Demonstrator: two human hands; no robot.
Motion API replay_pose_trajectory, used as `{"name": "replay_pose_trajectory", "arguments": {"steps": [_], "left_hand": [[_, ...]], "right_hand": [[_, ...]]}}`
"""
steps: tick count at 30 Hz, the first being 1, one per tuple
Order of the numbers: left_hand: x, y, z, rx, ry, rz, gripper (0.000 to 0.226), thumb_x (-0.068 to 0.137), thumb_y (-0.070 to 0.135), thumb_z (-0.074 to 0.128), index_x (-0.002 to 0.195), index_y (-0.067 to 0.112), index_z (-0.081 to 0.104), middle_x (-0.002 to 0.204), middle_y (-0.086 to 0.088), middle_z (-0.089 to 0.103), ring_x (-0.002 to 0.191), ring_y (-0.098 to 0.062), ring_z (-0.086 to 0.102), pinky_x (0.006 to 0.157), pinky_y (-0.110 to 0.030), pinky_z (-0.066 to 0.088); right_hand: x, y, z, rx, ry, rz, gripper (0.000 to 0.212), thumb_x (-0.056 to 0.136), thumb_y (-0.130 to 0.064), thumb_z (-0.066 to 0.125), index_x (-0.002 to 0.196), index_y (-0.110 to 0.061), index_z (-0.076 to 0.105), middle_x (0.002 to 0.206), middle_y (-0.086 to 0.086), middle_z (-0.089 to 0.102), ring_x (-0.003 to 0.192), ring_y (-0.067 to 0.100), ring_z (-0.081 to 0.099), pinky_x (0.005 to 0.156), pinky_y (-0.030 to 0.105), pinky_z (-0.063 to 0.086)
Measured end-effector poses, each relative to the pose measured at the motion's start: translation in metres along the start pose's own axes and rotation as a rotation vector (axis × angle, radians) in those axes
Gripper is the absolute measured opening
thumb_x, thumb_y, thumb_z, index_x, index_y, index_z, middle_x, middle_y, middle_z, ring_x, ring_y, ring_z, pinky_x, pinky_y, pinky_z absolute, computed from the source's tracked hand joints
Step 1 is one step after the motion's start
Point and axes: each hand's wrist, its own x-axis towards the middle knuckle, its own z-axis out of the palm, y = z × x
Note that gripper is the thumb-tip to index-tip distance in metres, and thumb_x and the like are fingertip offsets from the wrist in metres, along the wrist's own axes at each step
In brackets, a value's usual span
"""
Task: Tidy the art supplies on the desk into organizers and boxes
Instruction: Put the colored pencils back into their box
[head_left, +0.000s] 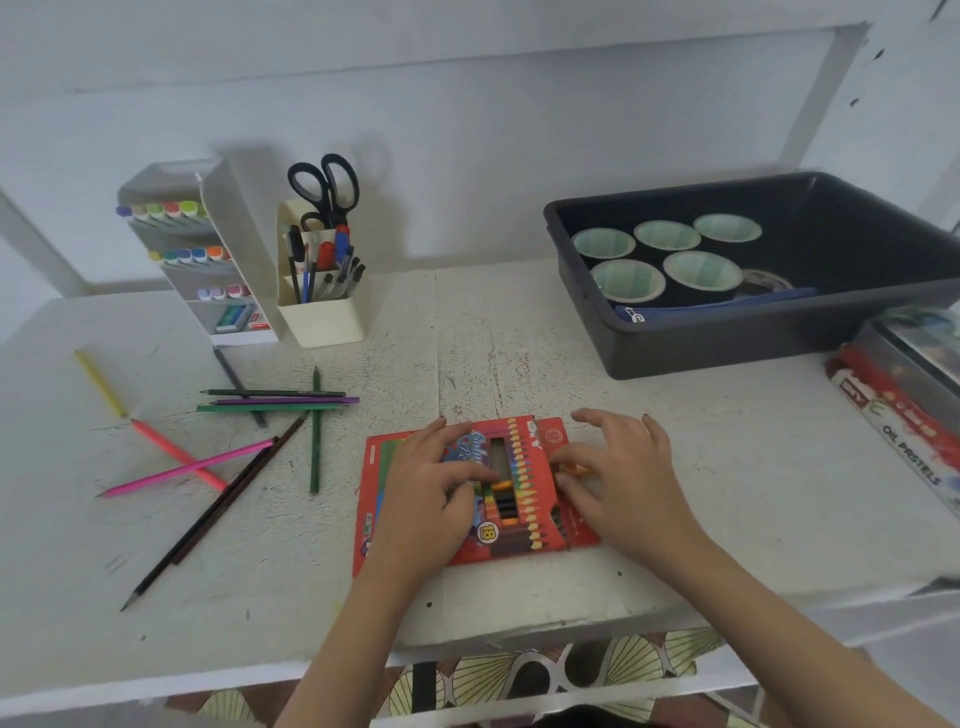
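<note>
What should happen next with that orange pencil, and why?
Probably slide the orange pencil, pinched in the right hand, into the red box that the left hand presses down; pencils already show through its window, and other pencils lie loose.

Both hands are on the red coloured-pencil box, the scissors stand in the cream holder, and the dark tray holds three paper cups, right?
Not quite: the head view shows five paper cups in the dark tray, not three. The rest holds: the left hand and right hand are on the red coloured-pencil box, and the scissors stand in the cream holder.
</note>
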Motion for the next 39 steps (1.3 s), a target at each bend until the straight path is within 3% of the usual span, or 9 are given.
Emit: {"name": "replay_pose_trajectory", "arguments": {"steps": [3, 6, 9, 11, 14, 17, 23, 32, 39], "left_hand": [[-0.001, 0.002, 0.000, 0.016, 0.008, 0.010, 0.038, 0.078, -0.006, 0.055, 0.085, 0.024, 0.078, 0.133, 0.006, 0.052, 0.132, -0.011, 0.029, 0.104, -0.015, 0.008], [-0.001, 0.003, 0.000, 0.027, 0.012, 0.014, 0.036, 0.078, -0.005, 0.056, 0.084, 0.023, 0.078, 0.133, 0.005, 0.052, 0.133, -0.014, 0.030, 0.103, -0.014, 0.008], [-0.001, 0.004, 0.000, 0.037, 0.007, 0.012, 0.031, 0.079, 0.004, 0.053, 0.083, 0.023, 0.077, 0.133, 0.002, 0.053, 0.133, -0.017, 0.032, 0.103, -0.016, 0.009], [-0.001, 0.005, 0.001, 0.031, -0.004, 0.012, 0.033, 0.077, 0.011, 0.047, 0.083, 0.023, 0.077, 0.133, 0.002, 0.053, 0.133, -0.017, 0.031, 0.105, -0.019, 0.009], [-0.001, 0.004, 0.002, 0.031, -0.019, 0.034, 0.033, 0.080, 0.004, 0.053, 0.085, 0.025, 0.077, 0.134, 0.001, 0.053, 0.134, -0.018, 0.031, 0.107, -0.025, 0.011], [0.000, 0.005, 0.002, 0.030, -0.013, 0.041, 0.034, 0.075, 0.012, 0.046, 0.084, 0.025, 0.077, 0.132, 0.000, 0.054, 0.132, -0.019, 0.034, 0.108, -0.029, 0.016], [-0.001, 0.006, 0.004, 0.053, -0.006, 0.039, 0.030, 0.072, 0.015, 0.046, 0.076, 0.020, 0.074, 0.129, -0.002, 0.057, 0.131, -0.020, 0.037, 0.105, -0.026, 0.016], [-0.001, 0.004, 0.007, 0.062, -0.023, 0.056, 0.028, 0.071, 0.017, 0.044, 0.082, 0.018, 0.070, 0.129, -0.001, 0.055, 0.130, -0.017, 0.037, 0.105, -0.026, 0.019], [-0.002, 0.003, 0.005, 0.047, -0.020, 0.053, 0.026, 0.072, 0.016, 0.045, 0.080, 0.017, 0.070, 0.125, -0.002, 0.058, 0.127, -0.017, 0.040, 0.102, -0.025, 0.020]], "right_hand": [[-0.005, 0.001, -0.002, 0.000, 0.078, 0.081, 0.016, 0.088, -0.030, 0.060, 0.101, -0.028, 0.068, 0.139, 0.000, 0.047, 0.131, 0.017, 0.036, 0.114, 0.046, 0.007], [-0.019, 0.000, -0.002, -0.044, 0.203, 0.180, 0.012, 0.085, -0.023, 0.063, 0.093, -0.019, 0.071, 0.134, 0.011, 0.052, 0.127, 0.029, 0.043, 0.110, 0.056, 0.016], [-0.031, -0.002, 0.002, -0.133, 0.216, 0.172, 0.024, 0.080, -0.027, 0.056, 0.090, -0.016, 0.074, 0.134, 0.017, 0.053, 0.126, 0.039, 0.046, 0.105, 0.062, 0.018], [-0.032, -0.003, 0.003, -0.096, 0.167, 0.168, 0.027, 0.084, -0.028, 0.054, 0.100, -0.020, 0.074, 0.143, 0.013, 0.044, 0.134, 0.034, 0.036, 0.109, 0.058, 0.007], [-0.030, -0.006, 0.009, -0.059, 0.063, 0.103, 0.035, 0.091, -0.037, 0.046, 0.123, -0.034, 0.062, 0.157, 0.003, 0.016, 0.144, 0.024, 0.009, 0.112, 0.041, -0.012], [-0.030, -0.010, 0.014, -0.105, 0.008, 0.039, 0.044, 0.095, -0.040, 0.039, 0.138, -0.035, 0.044, 0.153, -0.002, -0.014, 0.144, 0.018, -0.013, 0.110, 0.038, -0.019], [-0.043, -0.019, 0.006, -0.186, 0.004, 0.242, 0.083, 0.077, -0.053, -0.005, 0.147, -0.024, 0.031, 0.157, 0.006, -0.013, 0.144, 0.023, -0.015, 0.108, 0.043, -0.022], [-0.044, -0.020, 0.017, -0.117, -0.113, 0.252, 0.055, 0.096, -0.048, 0.017, 0.149, -0.036, 0.010, 0.141, -0.003, -0.040, 0.138, 0.018, -0.032, 0.108, 0.044, -0.024], [-0.044, -0.016, 0.026, -0.062, -0.097, 0.215, 0.055, 0.097, -0.040, 0.024, 0.148, -0.043, 0.003, 0.139, -0.006, -0.042, 0.126, 0.007, -0.041, 0.106, 0.040, -0.027]]}}
